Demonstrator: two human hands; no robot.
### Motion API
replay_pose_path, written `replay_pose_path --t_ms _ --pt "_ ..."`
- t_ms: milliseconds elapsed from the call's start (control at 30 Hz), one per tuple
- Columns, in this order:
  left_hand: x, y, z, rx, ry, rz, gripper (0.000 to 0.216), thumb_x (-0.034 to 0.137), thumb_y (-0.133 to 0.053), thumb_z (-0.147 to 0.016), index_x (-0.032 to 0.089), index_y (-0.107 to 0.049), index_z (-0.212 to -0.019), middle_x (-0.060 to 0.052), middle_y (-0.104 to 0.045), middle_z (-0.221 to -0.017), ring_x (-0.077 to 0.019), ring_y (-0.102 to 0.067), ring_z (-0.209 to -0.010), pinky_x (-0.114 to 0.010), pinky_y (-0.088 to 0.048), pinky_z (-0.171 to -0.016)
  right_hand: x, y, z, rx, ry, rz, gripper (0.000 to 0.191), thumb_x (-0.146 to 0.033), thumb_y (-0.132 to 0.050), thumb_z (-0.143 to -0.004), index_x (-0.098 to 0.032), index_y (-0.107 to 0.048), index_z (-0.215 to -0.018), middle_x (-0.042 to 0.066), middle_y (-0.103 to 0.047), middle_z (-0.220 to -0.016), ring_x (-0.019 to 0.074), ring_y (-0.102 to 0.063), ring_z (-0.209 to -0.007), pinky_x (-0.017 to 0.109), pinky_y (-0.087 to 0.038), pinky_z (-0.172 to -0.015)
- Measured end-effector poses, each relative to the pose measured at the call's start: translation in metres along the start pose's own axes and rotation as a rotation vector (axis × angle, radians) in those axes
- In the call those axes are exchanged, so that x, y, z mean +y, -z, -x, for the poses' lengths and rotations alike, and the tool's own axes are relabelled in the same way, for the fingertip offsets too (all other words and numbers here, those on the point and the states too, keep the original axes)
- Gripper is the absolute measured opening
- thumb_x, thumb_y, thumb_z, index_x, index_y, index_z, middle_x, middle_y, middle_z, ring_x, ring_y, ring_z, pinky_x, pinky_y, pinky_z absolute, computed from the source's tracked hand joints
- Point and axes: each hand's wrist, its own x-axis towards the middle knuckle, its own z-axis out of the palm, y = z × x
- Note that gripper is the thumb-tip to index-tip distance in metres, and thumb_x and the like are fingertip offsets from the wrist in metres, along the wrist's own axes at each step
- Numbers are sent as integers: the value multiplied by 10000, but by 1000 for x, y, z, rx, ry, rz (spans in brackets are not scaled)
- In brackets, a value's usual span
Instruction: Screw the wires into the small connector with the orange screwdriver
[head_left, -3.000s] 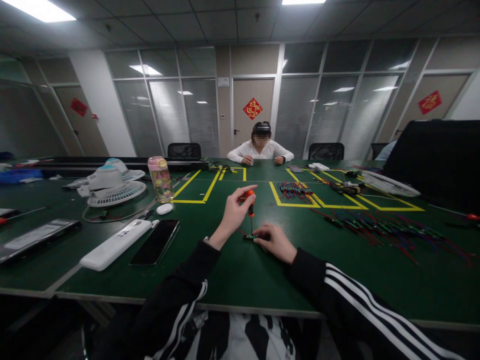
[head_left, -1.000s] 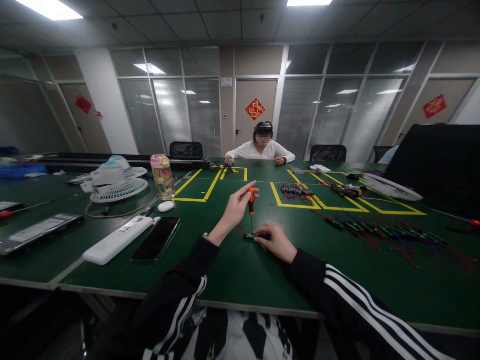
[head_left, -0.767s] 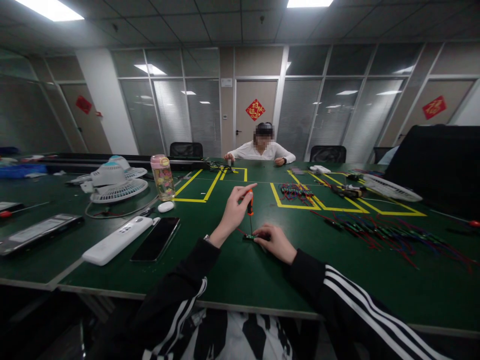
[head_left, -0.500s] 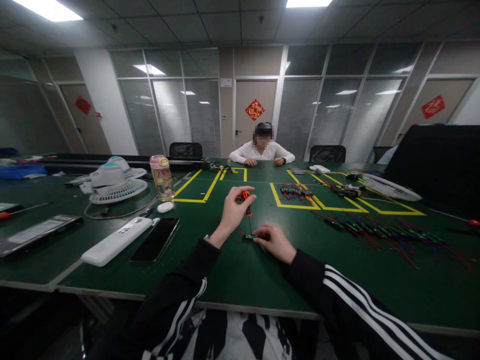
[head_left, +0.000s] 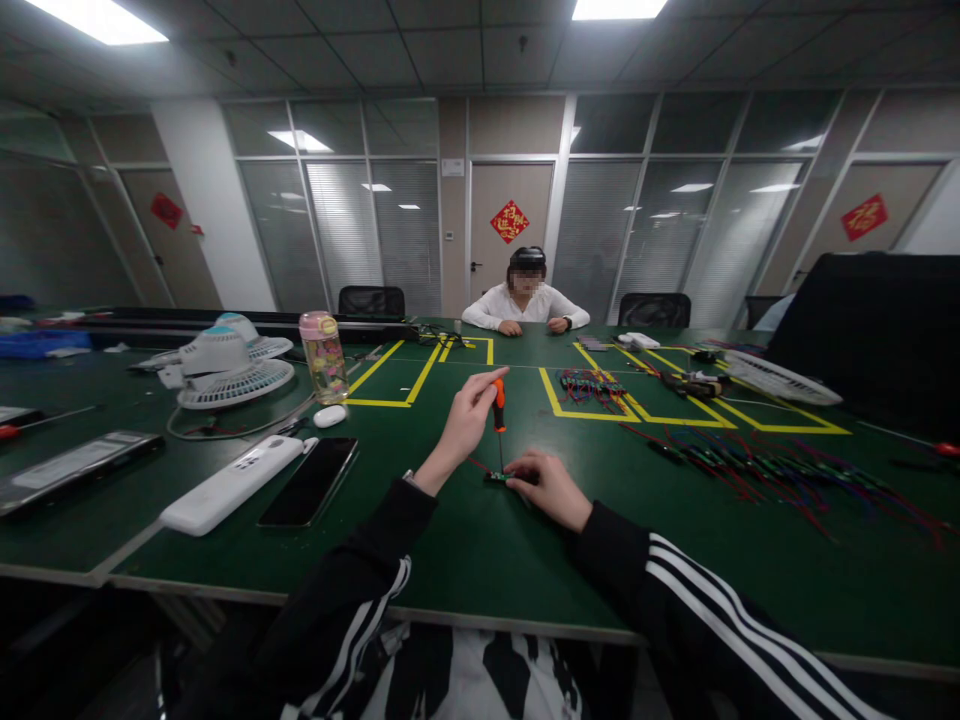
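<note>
My left hand (head_left: 461,425) pinches the orange handle of a small screwdriver (head_left: 499,415), which stands upright with its tip on a small green circuit board (head_left: 496,477) on the green table (head_left: 480,540). My right hand (head_left: 550,484) lies beside the board, fingers curled and pressing it down onto the tabletop. Thin red wires trail from the board to the left. Both arms wear black sleeves with white stripes.
Left of my hands lie a black phone (head_left: 308,481), a white power strip (head_left: 231,483), a white earbud case (head_left: 329,416), a pink bottle (head_left: 324,356) and white fans (head_left: 225,368). Bundles of red and blue wires (head_left: 757,468) spread at the right. A person in white (head_left: 525,300) sits across.
My left fingers have kept shifting on the screwdriver handle, twisting it in place. The board and my right hand have stayed put. The person opposite moved a hand back to the table.
</note>
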Motion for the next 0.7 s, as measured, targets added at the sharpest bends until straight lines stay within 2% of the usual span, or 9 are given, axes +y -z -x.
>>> replay_pose_path --t_ms 100,200,267,367,433,533,600,700 --pt "1 -1 0 -51 35 69 337 287 -500 -849 180 -593 -1155 -61 -642 -977 -142 -605 -850 -284 -475 -806 -2 0 0 4 -3 3 153 -202 -620 -756 -156 -713 -868 45 -604 -799 143 -556 -691 252 -443 -655" --pt "2 -2 2 43 -19 -64 288 310 -586 -795 193 -654 -1049 -55 -609 -971 -138 -586 -839 -260 -471 -784 -3 1 0 -3 -7 12 148 -193 -625 -752 -155 -713 -865 44 -602 -795 143 -555 -695 249 -439 -656" --pt "2 -3 2 54 -28 -88 276 306 -563 -811 205 -657 -1050 -61 -587 -1023 -147 -573 -908 -255 -463 -804 -3 1 0 -9 -6 22 150 -192 -626 -752 -156 -713 -867 42 -601 -787 141 -552 -687 247 -433 -645" --pt "2 -3 1 -53 39 61 333 275 -469 -863 205 -588 -1165 -69 -605 -1069 -154 -587 -945 -278 -465 -825 -2 1 0 -4 -3 28 151 -192 -623 -754 -159 -713 -871 39 -599 -785 139 -548 -679 244 -427 -637" --pt "2 -3 0 -79 78 127 358 272 -489 -851 185 -566 -1190 -69 -636 -1005 -152 -611 -882 -292 -474 -812 -1 0 0 1 1 27 149 -195 -624 -754 -161 -713 -869 38 -597 -784 140 -549 -684 245 -426 -643" --pt "1 -1 0 1 54 34 340 292 -594 -786 178 -626 -1104 -61 -628 -957 -144 -602 -825 -279 -478 -786 -1 0 0 3 -3 26 147 -194 -626 -751 -158 -714 -863 39 -594 -776 142 -548 -683 247 -425 -642" --pt "0 -1 0 27 33 -23 310 297 -585 -794 196 -643 -1081 -63 -605 -1018 -147 -588 -879 -272 -469 -805 -2 0 0 3 -11 21 147 -186 -627 -748 -153 -714 -862 41 -594 -777 142 -548 -682 246 -425 -640" --pt "0 -1 0 -26 59 68 319 258 -488 -853 208 -603 -1146 -68 -601 -1098 -153 -584 -973 -288 -450 -870 -4 1 0 1 -18 15 149 -179 -629 -745 -151 -715 -863 44 -597 -783 141 -549 -681 246 -426 -640"
